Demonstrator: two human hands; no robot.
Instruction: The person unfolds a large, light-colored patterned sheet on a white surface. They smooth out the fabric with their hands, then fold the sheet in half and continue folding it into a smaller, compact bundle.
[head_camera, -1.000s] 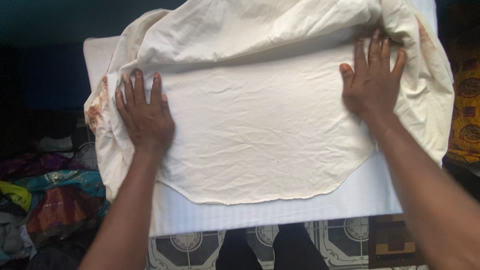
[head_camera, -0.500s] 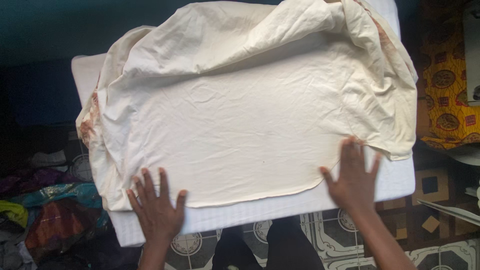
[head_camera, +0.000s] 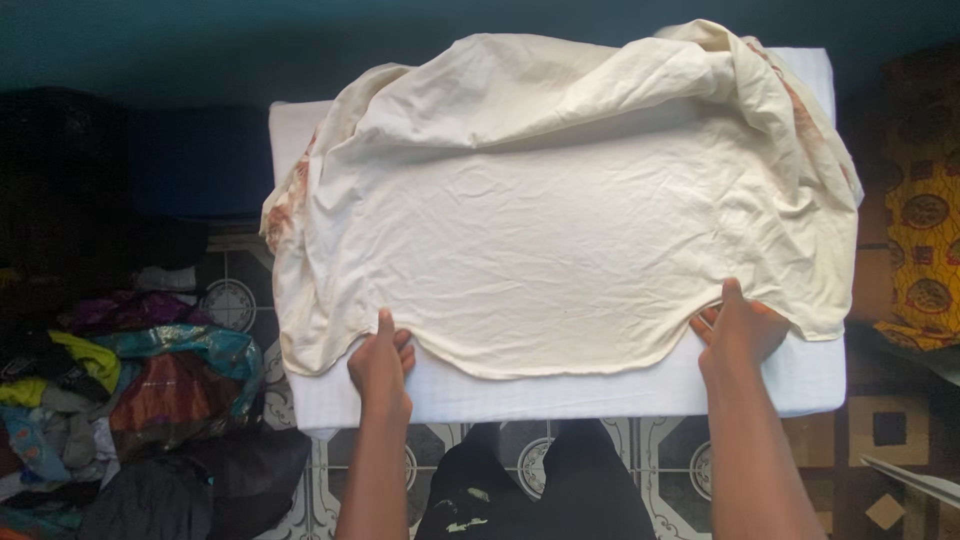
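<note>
Cream cloth (head_camera: 560, 230) covers one white padded board (head_camera: 560, 395); one heap of coloured clothes (head_camera: 120, 400) lies left. The left hand (head_camera: 381, 362) and right hand (head_camera: 738, 330) each pinch its near hem.

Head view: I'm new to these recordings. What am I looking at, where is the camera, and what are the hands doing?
The camera sits on a person's head and looks down at their own bare hands; there is no machine. A cream cloth, creased and bunched at its far edge, lies spread on a white padded board. The left hand and right hand each take the cloth's near hem, fingers tucked under it. A pile of coloured clothes lies on the patterned tile floor to the left.
</note>
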